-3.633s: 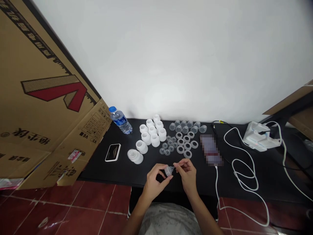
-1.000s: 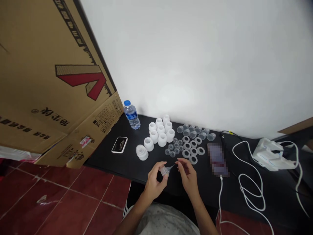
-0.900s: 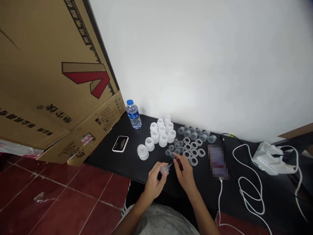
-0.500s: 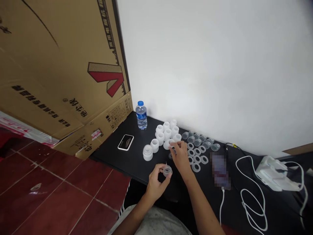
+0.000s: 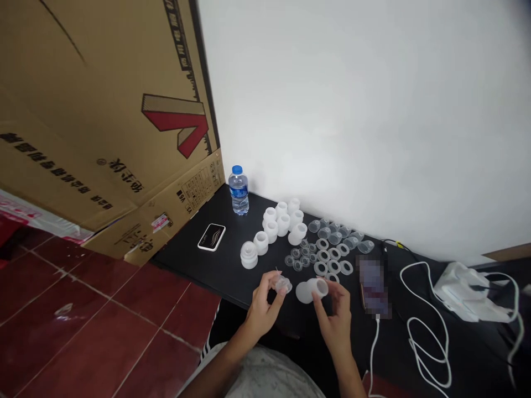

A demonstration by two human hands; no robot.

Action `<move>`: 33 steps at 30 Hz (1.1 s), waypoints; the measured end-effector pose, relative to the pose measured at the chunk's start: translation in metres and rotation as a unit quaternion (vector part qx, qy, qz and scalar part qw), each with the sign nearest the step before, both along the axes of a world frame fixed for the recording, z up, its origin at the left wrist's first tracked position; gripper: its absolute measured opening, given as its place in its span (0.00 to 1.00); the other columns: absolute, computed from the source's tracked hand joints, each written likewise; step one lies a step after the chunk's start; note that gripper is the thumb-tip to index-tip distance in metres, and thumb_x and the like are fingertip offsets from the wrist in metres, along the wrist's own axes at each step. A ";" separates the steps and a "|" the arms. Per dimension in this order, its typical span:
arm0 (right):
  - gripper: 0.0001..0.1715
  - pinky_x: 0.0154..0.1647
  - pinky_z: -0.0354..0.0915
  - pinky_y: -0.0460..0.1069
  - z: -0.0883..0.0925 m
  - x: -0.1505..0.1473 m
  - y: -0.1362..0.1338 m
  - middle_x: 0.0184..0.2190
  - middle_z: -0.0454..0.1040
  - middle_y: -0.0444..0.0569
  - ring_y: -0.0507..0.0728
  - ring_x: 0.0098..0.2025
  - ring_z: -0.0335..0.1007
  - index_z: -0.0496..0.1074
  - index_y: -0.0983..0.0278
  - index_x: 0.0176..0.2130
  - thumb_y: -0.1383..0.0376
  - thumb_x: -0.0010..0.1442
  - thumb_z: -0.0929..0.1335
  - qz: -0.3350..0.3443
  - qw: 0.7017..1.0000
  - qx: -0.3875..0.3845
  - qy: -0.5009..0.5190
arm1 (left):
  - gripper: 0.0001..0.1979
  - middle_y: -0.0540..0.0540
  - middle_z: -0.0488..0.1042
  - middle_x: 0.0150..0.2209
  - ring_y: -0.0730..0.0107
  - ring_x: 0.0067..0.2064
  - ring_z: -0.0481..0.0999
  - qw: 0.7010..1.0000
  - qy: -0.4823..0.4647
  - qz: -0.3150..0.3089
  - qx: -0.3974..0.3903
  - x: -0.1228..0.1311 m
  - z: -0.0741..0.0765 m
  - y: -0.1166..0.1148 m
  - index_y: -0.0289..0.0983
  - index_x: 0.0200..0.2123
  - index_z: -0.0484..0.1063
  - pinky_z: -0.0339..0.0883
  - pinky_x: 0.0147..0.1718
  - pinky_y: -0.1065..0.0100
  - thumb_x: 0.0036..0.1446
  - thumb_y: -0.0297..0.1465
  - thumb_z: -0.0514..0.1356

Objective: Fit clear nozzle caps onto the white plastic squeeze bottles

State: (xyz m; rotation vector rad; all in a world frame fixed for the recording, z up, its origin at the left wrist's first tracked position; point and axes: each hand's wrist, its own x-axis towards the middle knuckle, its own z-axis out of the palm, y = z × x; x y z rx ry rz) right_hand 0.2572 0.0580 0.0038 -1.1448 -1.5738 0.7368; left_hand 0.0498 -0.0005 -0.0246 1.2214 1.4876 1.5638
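Observation:
Near the table's front edge, my left hand (image 5: 265,301) is closed on a small clear plastic piece (image 5: 284,283), its fingers round the side. Beside it on the right, my right hand (image 5: 335,309) grips a white plastic bottle (image 5: 311,289), tilted with its round opening toward the right. Several white bottles (image 5: 271,231) stand in rows beyond my hands, and one capped with a clear piece (image 5: 249,255) is nearest on the left. Small clear discs (image 5: 305,253), flat translucent rings (image 5: 334,254) and clear domed covers (image 5: 335,238) lie grouped to their right.
A water bottle (image 5: 239,190) stands at the back left, with a black-and-white flat box (image 5: 211,237) before it. To the right lie a phone (image 5: 373,287), white cables (image 5: 431,354) and a white power strip (image 5: 460,296). A large cardboard box (image 5: 103,110) borders the table's left side.
My right hand has taken a white bottle from the rows and brought it back beside my left hand. The small discs are now uncovered. My left hand keeps the clear piece.

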 end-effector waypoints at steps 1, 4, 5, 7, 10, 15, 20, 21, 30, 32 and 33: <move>0.25 0.58 0.79 0.63 -0.003 -0.002 -0.003 0.55 0.82 0.58 0.66 0.56 0.83 0.72 0.59 0.60 0.57 0.69 0.77 0.012 1.000 0.003 -0.016 | 0.18 0.39 0.84 0.53 0.56 0.53 0.86 1.000 -0.015 -0.003 0.000 0.000 0.001 0.001 0.43 0.62 0.71 0.79 0.56 0.55 0.74 0.41 0.64; 0.26 0.60 0.79 0.62 -0.006 -0.014 -0.005 0.58 0.81 0.58 0.66 0.58 0.82 0.72 0.59 0.64 0.59 0.71 0.74 0.081 0.994 0.011 -0.071 | 0.18 0.37 0.84 0.57 0.53 0.58 0.86 0.996 -0.084 -0.019 0.007 0.000 0.005 0.004 0.43 0.58 0.69 0.78 0.60 0.53 0.73 0.44 0.64; 0.26 0.60 0.79 0.62 -0.005 -0.017 -0.004 0.58 0.81 0.58 0.67 0.59 0.82 0.72 0.58 0.65 0.59 0.71 0.74 0.105 0.990 0.012 -0.088 | 0.18 0.36 0.84 0.58 0.52 0.60 0.85 0.994 -0.107 -0.025 0.008 -0.001 0.007 0.004 0.43 0.58 0.68 0.78 0.61 0.52 0.74 0.45 0.64; 0.26 0.62 0.78 0.63 -0.004 -0.023 -0.003 0.59 0.81 0.57 0.68 0.61 0.80 0.73 0.57 0.66 0.60 0.72 0.74 0.144 0.983 0.016 -0.114 | 0.19 0.34 0.83 0.59 0.50 0.62 0.85 0.990 -0.138 -0.032 0.010 -0.002 0.010 0.004 0.43 0.57 0.66 0.78 0.61 0.50 0.74 0.46 0.63; 0.31 0.58 0.80 0.61 -0.002 -0.025 -0.003 0.56 0.79 0.56 0.67 0.57 0.81 0.72 0.54 0.70 0.61 0.72 0.74 0.159 0.977 0.013 -0.140 | 0.18 0.33 0.84 0.59 0.50 0.61 0.85 0.988 -0.153 -0.028 0.018 -0.002 0.013 0.002 0.43 0.56 0.64 0.78 0.61 0.49 0.74 0.46 0.63; 0.38 0.51 0.82 0.56 -0.007 -0.020 -0.004 0.51 0.77 0.53 0.63 0.49 0.82 0.68 0.50 0.75 0.61 0.71 0.75 0.152 0.979 0.040 -0.130 | 0.18 0.35 0.84 0.58 0.53 0.59 0.86 0.988 -0.151 -0.019 0.021 -0.001 0.011 0.001 0.45 0.53 0.62 0.79 0.59 0.51 0.72 0.46 0.65; 0.30 0.52 0.81 0.59 -0.012 -0.019 -0.002 0.52 0.80 0.53 0.65 0.52 0.81 0.73 0.52 0.66 0.61 0.68 0.77 0.132 0.986 0.054 -0.091 | 0.20 0.38 0.86 0.51 0.55 0.56 0.87 0.992 -0.128 -0.018 0.001 -0.003 0.005 0.007 0.44 0.52 0.65 0.79 0.59 0.53 0.70 0.47 0.67; 0.28 0.51 0.81 0.59 -0.012 -0.018 -0.001 0.51 0.81 0.53 0.66 0.51 0.81 0.74 0.52 0.64 0.62 0.68 0.78 0.123 0.987 0.063 -0.080 | 0.21 0.39 0.86 0.48 0.56 0.53 0.88 0.993 -0.118 -0.005 -0.006 -0.004 0.005 0.008 0.43 0.53 0.67 0.80 0.57 0.55 0.69 0.48 0.68; 0.14 0.51 0.81 0.59 -0.011 -0.011 0.000 0.55 0.80 0.56 0.66 0.55 0.83 0.80 0.54 0.55 0.63 0.70 0.74 0.092 0.992 0.074 -0.042 | 0.23 0.46 0.84 0.33 0.62 0.35 0.85 0.991 -0.107 -0.044 -0.069 -0.016 0.009 0.017 0.38 0.44 0.79 0.79 0.39 0.65 0.59 0.49 0.75; 0.18 0.50 0.82 0.59 -0.011 -0.011 -0.001 0.53 0.82 0.56 0.67 0.52 0.84 0.81 0.55 0.54 0.57 0.66 0.78 0.102 0.994 0.032 -0.018 | 0.22 0.47 0.83 0.33 0.64 0.34 0.84 0.991 -0.108 -0.043 -0.061 -0.018 0.012 0.017 0.38 0.42 0.78 0.79 0.37 0.67 0.58 0.49 0.76; 0.22 0.46 0.83 0.57 -0.011 -0.010 -0.002 0.50 0.84 0.55 0.66 0.48 0.86 0.80 0.55 0.56 0.54 0.65 0.79 0.108 0.994 0.000 -0.001 | 0.22 0.47 0.83 0.33 0.64 0.34 0.84 0.992 -0.105 -0.045 -0.056 -0.018 0.014 0.017 0.38 0.42 0.78 0.78 0.37 0.67 0.58 0.49 0.76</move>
